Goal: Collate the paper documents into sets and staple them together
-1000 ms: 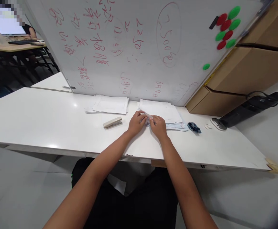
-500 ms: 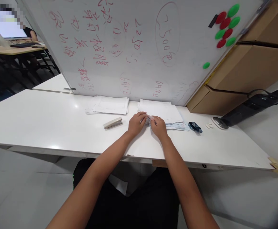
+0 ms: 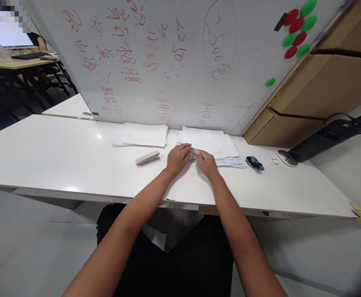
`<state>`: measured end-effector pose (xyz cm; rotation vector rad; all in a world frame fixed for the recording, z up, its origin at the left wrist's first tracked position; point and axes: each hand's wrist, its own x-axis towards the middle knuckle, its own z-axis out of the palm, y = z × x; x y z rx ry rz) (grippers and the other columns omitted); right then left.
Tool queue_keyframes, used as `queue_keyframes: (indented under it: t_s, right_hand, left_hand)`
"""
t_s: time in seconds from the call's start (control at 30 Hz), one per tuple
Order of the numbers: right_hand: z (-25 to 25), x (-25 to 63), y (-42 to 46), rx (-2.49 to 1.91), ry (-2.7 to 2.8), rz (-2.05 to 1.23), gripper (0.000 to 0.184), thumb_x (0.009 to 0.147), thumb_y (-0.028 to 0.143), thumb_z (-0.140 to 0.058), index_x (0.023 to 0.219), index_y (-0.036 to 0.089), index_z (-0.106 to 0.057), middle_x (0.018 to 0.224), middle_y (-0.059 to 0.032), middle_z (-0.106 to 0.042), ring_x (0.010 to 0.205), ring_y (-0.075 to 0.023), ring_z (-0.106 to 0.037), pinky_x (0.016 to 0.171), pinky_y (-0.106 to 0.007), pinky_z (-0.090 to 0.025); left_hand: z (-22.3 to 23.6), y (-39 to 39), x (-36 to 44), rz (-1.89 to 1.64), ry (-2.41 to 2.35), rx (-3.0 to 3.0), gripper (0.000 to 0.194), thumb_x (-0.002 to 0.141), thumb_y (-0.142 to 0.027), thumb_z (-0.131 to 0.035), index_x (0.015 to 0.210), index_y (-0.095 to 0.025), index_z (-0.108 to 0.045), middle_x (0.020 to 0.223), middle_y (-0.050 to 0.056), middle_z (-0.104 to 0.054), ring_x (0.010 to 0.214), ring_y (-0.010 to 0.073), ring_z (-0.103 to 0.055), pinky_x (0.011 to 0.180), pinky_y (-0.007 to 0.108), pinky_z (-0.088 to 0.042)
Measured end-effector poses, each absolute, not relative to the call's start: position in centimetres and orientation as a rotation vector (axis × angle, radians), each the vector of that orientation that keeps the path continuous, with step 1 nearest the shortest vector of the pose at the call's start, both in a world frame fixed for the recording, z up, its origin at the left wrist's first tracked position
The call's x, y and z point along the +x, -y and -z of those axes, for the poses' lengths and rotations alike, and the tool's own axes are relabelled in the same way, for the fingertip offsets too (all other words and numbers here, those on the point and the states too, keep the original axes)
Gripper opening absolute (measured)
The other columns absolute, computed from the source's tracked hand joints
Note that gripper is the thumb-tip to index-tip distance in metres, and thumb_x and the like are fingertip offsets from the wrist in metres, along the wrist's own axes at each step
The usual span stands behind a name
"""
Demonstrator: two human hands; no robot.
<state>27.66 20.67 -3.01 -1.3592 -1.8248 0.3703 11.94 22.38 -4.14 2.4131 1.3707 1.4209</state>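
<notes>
My left hand (image 3: 179, 158) and my right hand (image 3: 207, 161) meet at the near left corner of a stack of papers (image 3: 210, 142). The fingers of both are closed on the paper edges (image 3: 194, 151) between them; how many sheets they pinch is hidden. Bluish printed slips (image 3: 230, 162) stick out from under the white sheets, to the right of my right hand. A light grey stapler (image 3: 147, 158) lies on the white table, left of my left hand. Farther left is a second pile of white papers (image 3: 146, 135).
A whiteboard (image 3: 186, 62) with red writing and magnets stands behind the papers. To the right lie a dark blue object (image 3: 254, 163), small white pieces (image 3: 272, 161), a mouse (image 3: 287, 157) and a black bottle (image 3: 326, 138). Cardboard boxes (image 3: 323, 90) are stacked behind. The table's front edge (image 3: 106, 197) is close.
The view has shifted slightly. Both hands stay at the same paper corner, with only small finger movement; the stapler and piles have not moved.
</notes>
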Motion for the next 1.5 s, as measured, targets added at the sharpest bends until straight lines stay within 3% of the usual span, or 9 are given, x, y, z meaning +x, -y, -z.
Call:
queue_keyframes:
  t_s: [0.13, 0.43, 0.57, 0.7, 0.83, 1.0, 1.17, 1.37, 1.5]
  right_hand:
    - [3.5, 27.6, -21.0, -1.247, 2.008, -0.214, 0.025, 0.093, 0.032, -0.043, 0.095, 0.021, -0.065, 0.093, -0.0064, -0.069, 0.09, -0.0224, -0.06, 0.083, -0.035, -0.045]
    - [3.5, 27.9, -21.4, -1.333, 1.983, 0.09, 0.028, 0.092, 0.019, -0.038, 0.101, 0.017, -0.064, 0.096, -0.0101, -0.072, 0.091, -0.0242, -0.063, 0.084, -0.039, -0.045]
    - [-0.1, 27.1, -15.3, -1.169, 2.102, 0.098, 0.028, 0.089, 0.019, -0.043, 0.106, 0.019, -0.065, 0.104, -0.0103, -0.071, 0.101, -0.0259, -0.063, 0.096, -0.045, -0.041]
    - [1.1, 26.9, -4.9, -1.043, 2.143, -0.192, 0.035, 0.086, 0.033, -0.057, 0.121, 0.033, -0.061, 0.119, -0.0038, -0.068, 0.114, -0.0268, -0.06, 0.109, -0.049, -0.033]
    - [7.2, 28.1, 2.8, -1.42, 1.295, -0.362, 0.026, 0.087, 0.046, -0.053, 0.109, 0.039, -0.065, 0.118, -0.0056, -0.066, 0.121, -0.0298, -0.055, 0.109, -0.055, -0.033]
    - [10.3, 28.8, 4.3, -1.335, 0.68, -1.449, 0.055, 0.086, 0.068, -0.038, 0.112, 0.027, -0.064, 0.115, -0.0125, -0.068, 0.111, -0.0316, -0.063, 0.09, -0.052, -0.051]
    - [7.4, 28.1, 2.7, -1.268, 0.777, -1.71, 0.047, 0.074, 0.047, -0.074, 0.113, 0.022, -0.065, 0.108, -0.0085, -0.072, 0.098, -0.0281, -0.068, 0.091, -0.045, -0.051]
    - [3.5, 28.3, 2.0, -1.407, 1.13, -1.422, 0.041, 0.077, 0.05, -0.069, 0.107, 0.021, -0.069, 0.109, -0.0082, -0.072, 0.101, -0.0287, -0.066, 0.087, -0.042, -0.052]
    - [0.8, 28.2, 1.0, -1.395, 1.314, -1.186, 0.038, 0.08, 0.05, -0.065, 0.106, 0.022, -0.07, 0.106, -0.0078, -0.072, 0.098, -0.0291, -0.066, 0.083, -0.041, -0.053]
  left_hand:
    - [4.1, -22.2, 11.8, -1.355, -1.365, 2.4, 0.023, 0.094, -0.023, -0.047, 0.105, -0.022, -0.068, 0.118, 0.004, -0.067, 0.104, 0.0176, -0.061, 0.088, 0.031, -0.048]
    - [1.9, -21.4, 11.9, -1.344, -1.255, 2.467, 0.034, 0.089, -0.024, -0.054, 0.122, -0.017, -0.057, 0.121, 0.009, -0.064, 0.108, 0.0211, -0.06, 0.092, 0.035, -0.048]
    - [-0.5, -16.4, 9.5, -1.108, -1.213, 2.607, 0.028, 0.09, -0.017, -0.049, 0.114, -0.021, -0.063, 0.099, 0.006, -0.072, 0.089, 0.0207, -0.068, 0.077, 0.034, -0.053]
    - [1.0, -6.8, 4.8, -1.23, -1.193, 2.528, 0.036, 0.088, -0.013, -0.048, 0.111, -0.032, -0.066, 0.104, 0.003, -0.073, 0.093, 0.0205, -0.069, 0.079, 0.036, -0.057]
    - [5.0, 1.4, 0.6, -1.175, -1.22, 2.407, 0.055, 0.083, -0.007, -0.048, 0.122, -0.043, -0.06, 0.105, -0.001, -0.073, 0.092, 0.0199, -0.071, 0.085, 0.04, -0.059]
    - [8.4, 5.4, -1.8, -1.093, -1.236, 2.294, 0.062, 0.079, -0.004, -0.047, 0.126, -0.043, -0.058, 0.111, -0.003, -0.072, 0.098, 0.0199, -0.07, 0.09, 0.041, -0.059]
    - [8.1, 5.6, -2.2, -1.078, -1.178, 2.253, 0.067, 0.076, -0.002, -0.047, 0.129, -0.043, -0.056, 0.113, -0.002, -0.071, 0.102, 0.0207, -0.069, 0.092, 0.042, -0.058]
    - [5.1, 6.2, -1.8, -1.124, -1.166, 1.786, 0.05, 0.085, -0.026, -0.053, 0.131, -0.043, -0.054, 0.148, 0.001, -0.044, 0.131, 0.0314, -0.048, 0.1, 0.053, -0.049]
    - [3.6, 4.1, -1.0, -1.3, -1.184, 1.304, 0.074, 0.086, -0.055, -0.051, 0.15, -0.042, -0.019, 0.155, 0.005, -0.032, 0.124, 0.0306, -0.055, 0.091, 0.047, -0.055]
